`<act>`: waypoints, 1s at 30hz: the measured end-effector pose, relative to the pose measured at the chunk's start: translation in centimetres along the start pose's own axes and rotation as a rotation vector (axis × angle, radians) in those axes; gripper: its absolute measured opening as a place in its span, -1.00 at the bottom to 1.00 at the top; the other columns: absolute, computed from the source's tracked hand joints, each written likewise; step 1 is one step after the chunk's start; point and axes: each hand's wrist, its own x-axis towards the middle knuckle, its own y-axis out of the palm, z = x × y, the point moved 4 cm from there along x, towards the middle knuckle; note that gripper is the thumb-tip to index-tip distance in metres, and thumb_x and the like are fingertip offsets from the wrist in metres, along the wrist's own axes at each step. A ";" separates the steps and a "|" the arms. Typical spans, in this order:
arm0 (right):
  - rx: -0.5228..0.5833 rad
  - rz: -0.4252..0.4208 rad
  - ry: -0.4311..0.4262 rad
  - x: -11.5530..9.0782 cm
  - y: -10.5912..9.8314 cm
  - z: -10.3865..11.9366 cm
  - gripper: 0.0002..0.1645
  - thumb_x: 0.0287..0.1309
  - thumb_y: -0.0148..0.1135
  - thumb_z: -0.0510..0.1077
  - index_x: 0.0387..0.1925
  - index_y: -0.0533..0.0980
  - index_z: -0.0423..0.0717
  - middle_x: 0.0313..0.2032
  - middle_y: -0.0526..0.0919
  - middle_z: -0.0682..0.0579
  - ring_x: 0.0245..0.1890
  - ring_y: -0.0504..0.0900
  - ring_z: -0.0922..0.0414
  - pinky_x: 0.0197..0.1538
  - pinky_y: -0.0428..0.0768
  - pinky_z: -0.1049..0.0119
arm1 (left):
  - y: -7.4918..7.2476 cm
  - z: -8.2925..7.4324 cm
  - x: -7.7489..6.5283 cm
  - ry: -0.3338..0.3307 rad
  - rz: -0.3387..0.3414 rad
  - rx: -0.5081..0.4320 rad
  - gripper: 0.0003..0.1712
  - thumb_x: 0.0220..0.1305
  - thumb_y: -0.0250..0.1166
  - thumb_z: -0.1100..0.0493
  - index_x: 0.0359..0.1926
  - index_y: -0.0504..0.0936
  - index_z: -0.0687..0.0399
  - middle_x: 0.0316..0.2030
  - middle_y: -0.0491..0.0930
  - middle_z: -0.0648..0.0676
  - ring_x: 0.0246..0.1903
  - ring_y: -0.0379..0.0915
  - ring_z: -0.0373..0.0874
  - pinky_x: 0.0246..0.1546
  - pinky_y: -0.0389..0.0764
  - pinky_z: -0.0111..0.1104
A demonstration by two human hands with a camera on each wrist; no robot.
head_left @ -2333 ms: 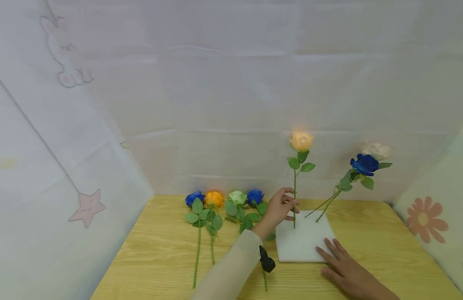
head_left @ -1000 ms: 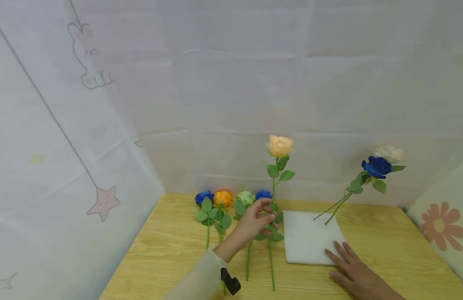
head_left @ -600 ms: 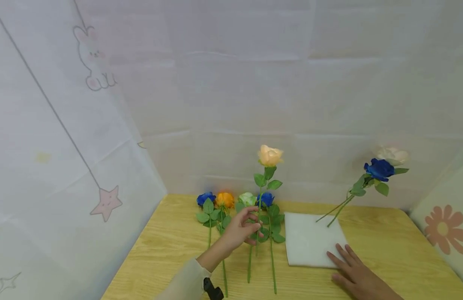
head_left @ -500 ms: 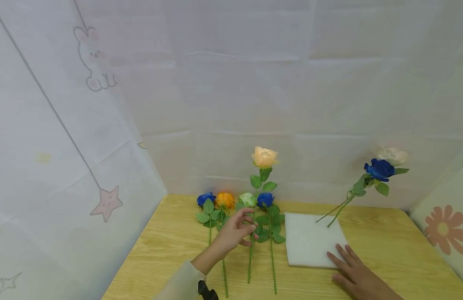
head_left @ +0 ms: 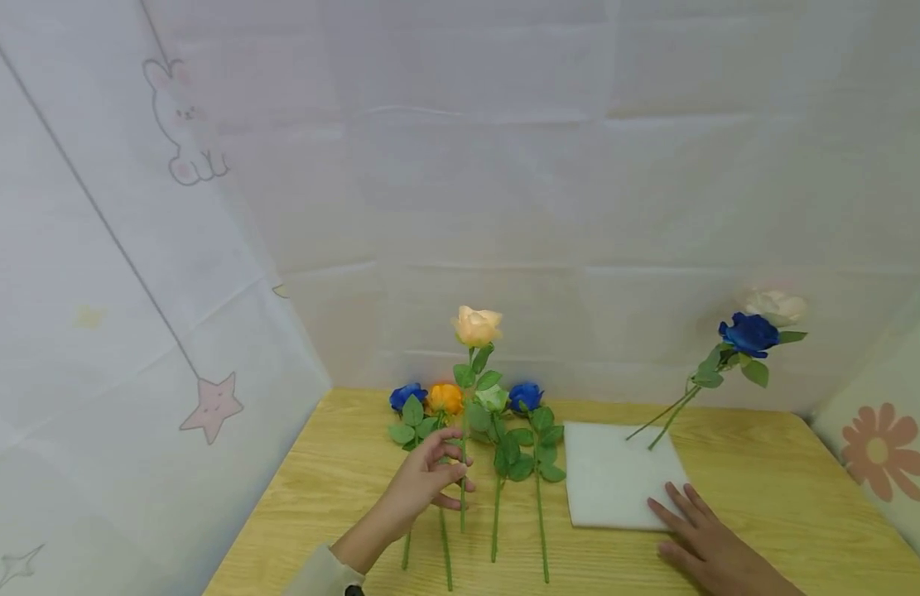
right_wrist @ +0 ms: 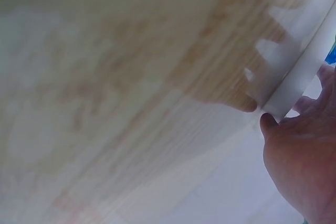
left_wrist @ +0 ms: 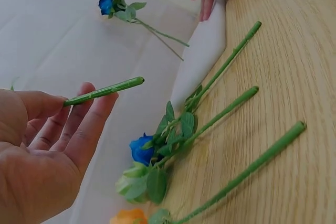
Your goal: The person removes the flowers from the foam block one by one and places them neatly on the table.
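Observation:
My left hand (head_left: 430,476) pinches the green stem of a peach rose (head_left: 478,326), held upright above the roses on the table. In the left wrist view, the stem's lower end (left_wrist: 113,90) juts out between thumb and fingers. My right hand (head_left: 701,538) rests with fingers spread on the near right corner of a white foam block (head_left: 619,480). A blue rose (head_left: 749,334) and a white rose (head_left: 777,307) lean to the right, their stem ends at the block's far part. In the right wrist view, the right thumb (right_wrist: 268,123) touches the block's edge.
On the wooden table (head_left: 303,513) lie a blue rose (head_left: 408,396), an orange rose (head_left: 445,400), a pale green rose (head_left: 492,398) and another blue rose (head_left: 526,396), stems toward me. Behind hangs a pale wall sheet (head_left: 504,165).
My left hand has carried the peach rose leftward and slightly down, from over the foam block to over the lying roses. The right hand stays on the block.

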 end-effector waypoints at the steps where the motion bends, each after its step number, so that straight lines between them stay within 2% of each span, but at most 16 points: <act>1: -0.004 0.001 0.000 0.0 0.1 0.0 -0.29 0.48 0.03 0.24 0.54 0.24 0.14 0.54 0.08 -0.30 0.46 -0.55 0.43 0.25 0.23 -0.51 | -0.3 0.1 -0.3 0.000 -0.005 0.004 -0.37 0.48 0.25 0.16 0.46 0.24 0.02 0.11 0.48 0.29 -0.13 0.70 0.08 -0.26 0.74 0.06; 3: -0.011 -0.008 -0.007 -0.1 0.1 0.1 -0.29 0.48 0.04 0.23 0.53 0.26 0.13 0.53 0.09 -0.31 0.42 -0.55 0.52 0.24 0.24 -0.51 | -0.8 0.2 -0.7 -0.002 -0.011 0.007 -0.38 0.48 0.25 0.15 0.45 0.25 0.01 0.11 0.47 0.30 -0.13 0.70 0.08 -0.28 0.75 0.03; 6: -0.017 -0.016 -0.010 -0.1 0.0 0.2 -0.29 0.48 0.05 0.22 0.52 0.27 0.12 0.52 0.10 -0.32 0.46 -0.53 0.45 0.24 0.25 -0.51 | -1.5 0.2 -1.1 -0.003 -0.011 0.017 -0.39 0.48 0.24 0.16 0.44 0.26 0.02 0.09 0.47 0.28 -0.13 0.70 0.06 -0.28 0.75 0.04; 9: -0.013 -0.014 -0.006 -0.2 -0.1 0.3 -0.29 0.47 0.06 0.22 0.52 0.27 0.11 0.52 0.10 -0.32 0.55 -0.46 0.20 0.23 0.24 -0.52 | -2.1 0.2 -1.5 -0.002 -0.012 0.028 -0.39 0.48 0.24 0.16 0.45 0.24 0.04 0.06 0.46 0.26 -0.13 0.69 0.07 -0.27 0.74 0.08; 12: -0.012 -0.007 -0.001 -0.2 -0.1 0.4 -0.28 0.46 0.07 0.23 0.52 0.28 0.11 0.52 0.10 -0.33 0.58 -0.28 -0.16 0.22 0.24 -0.52 | -2.5 0.3 -1.8 -0.005 -0.021 0.033 -0.35 0.46 0.27 0.13 0.45 0.23 0.04 0.05 0.46 0.26 -0.12 0.68 0.12 -0.28 0.74 0.07; 15: -0.005 -0.002 0.006 -0.2 -0.1 0.4 -0.28 0.46 0.08 0.24 0.52 0.27 0.12 0.52 0.09 -0.33 0.55 -0.15 -0.33 0.22 0.23 -0.53 | -3.0 0.6 -2.3 -0.017 -0.034 0.032 -0.31 0.44 0.29 0.13 0.46 0.22 0.06 0.05 0.44 0.29 -0.09 0.67 0.20 -0.28 0.74 0.04; 16: -0.005 -0.006 0.002 -0.2 -0.1 0.4 -0.28 0.46 0.08 0.23 0.52 0.27 0.12 0.52 0.09 -0.33 0.54 -0.15 -0.35 0.22 0.24 -0.53 | -3.2 0.7 -2.5 -0.020 -0.039 0.036 -0.31 0.45 0.29 0.14 0.47 0.20 0.08 0.05 0.44 0.28 -0.08 0.67 0.21 -0.29 0.75 0.03; 18: -0.015 -0.025 -0.008 -0.3 0.0 0.4 -0.29 0.46 0.09 0.22 0.52 0.28 0.12 0.52 0.10 -0.34 0.57 -0.21 -0.24 0.22 0.25 -0.53 | -3.6 0.9 -2.8 -0.026 -0.050 0.039 -0.30 0.46 0.27 0.16 0.49 0.18 0.11 0.06 0.44 0.29 -0.07 0.66 0.22 -0.29 0.75 0.01; 19: -0.008 -0.035 -0.011 -0.3 0.0 0.4 -0.29 0.46 0.10 0.20 0.52 0.28 0.12 0.52 0.10 -0.33 0.59 -0.27 -0.15 0.35 0.12 -0.48 | -3.8 1.1 -3.0 -0.028 -0.056 0.045 -0.29 0.47 0.26 0.16 0.49 0.16 0.12 0.06 0.44 0.28 -0.07 0.67 0.21 -0.29 0.75 0.01; 20: -0.009 -0.049 -0.018 -0.3 0.1 0.3 -0.30 0.46 0.11 0.19 0.52 0.29 0.12 0.52 0.11 -0.33 0.59 -0.32 -0.05 0.48 -0.04 -0.34 | -4.1 1.2 -3.1 -0.029 -0.061 0.048 -0.29 0.48 0.25 0.17 0.50 0.15 0.13 0.07 0.44 0.30 -0.07 0.67 0.20 -0.29 0.75 0.01; 22: -0.017 -0.074 -0.034 -0.4 0.2 0.3 -0.31 0.46 0.12 0.16 0.51 0.30 0.11 0.51 0.12 -0.33 0.58 -0.40 0.13 0.56 -0.35 0.19 | -4.7 1.4 -3.5 -0.034 -0.078 0.055 -0.30 0.48 0.25 0.16 0.50 0.15 0.12 0.07 0.46 0.27 -0.09 0.68 0.14 -0.28 0.75 0.01; 24: -0.031 -0.086 -0.041 -0.3 0.2 0.3 -0.31 0.46 0.12 0.16 0.51 0.30 0.12 0.51 0.13 -0.32 0.56 -0.42 0.21 0.29 -0.48 0.69 | -5.3 1.6 -3.7 -0.038 -0.093 0.060 -0.31 0.48 0.25 0.16 0.49 0.17 0.09 0.06 0.47 0.26 -0.11 0.68 0.10 -0.27 0.75 0.03; 25: -0.031 -0.088 -0.041 -0.3 0.3 0.2 -0.31 0.46 0.12 0.16 0.51 0.29 0.12 0.51 0.13 -0.31 0.57 -0.40 0.18 0.12 -0.48 0.81 | -5.6 1.7 -3.8 -0.038 -0.098 0.063 -0.32 0.48 0.25 0.16 0.48 0.18 0.08 0.06 0.47 0.27 -0.11 0.68 0.10 -0.27 0.74 0.04; 27: -0.042 -0.091 -0.038 -0.2 0.3 0.2 -0.31 0.45 0.11 0.18 0.51 0.29 0.14 0.52 0.14 -0.30 0.59 -0.34 0.07 0.14 -0.49 0.82 | -6.2 1.9 -4.0 -0.042 -0.104 0.067 -0.34 0.48 0.25 0.17 0.47 0.19 0.06 0.07 0.45 0.28 -0.09 0.67 0.14 -0.25 0.74 0.07; 28: -0.047 -0.090 -0.037 -0.2 0.3 0.2 -0.31 0.45 0.12 0.19 0.51 0.29 0.14 0.52 0.14 -0.30 0.60 -0.29 0.01 0.31 -0.47 0.70 | -6.5 2.0 -4.1 -0.044 -0.104 0.070 -0.34 0.48 0.24 0.18 0.47 0.19 0.07 0.07 0.43 0.30 -0.08 0.66 0.16 -0.25 0.73 0.08; 30: -0.038 -0.081 -0.026 -0.1 0.3 0.2 -0.30 0.45 0.12 0.20 0.51 0.29 0.16 0.52 0.13 -0.28 0.60 -0.28 -0.02 0.56 -0.30 0.27 | -7.0 2.3 -4.2 -0.053 -0.099 0.072 -0.34 0.49 0.23 0.19 0.48 0.17 0.09 0.08 0.40 0.34 -0.07 0.65 0.18 -0.24 0.73 0.09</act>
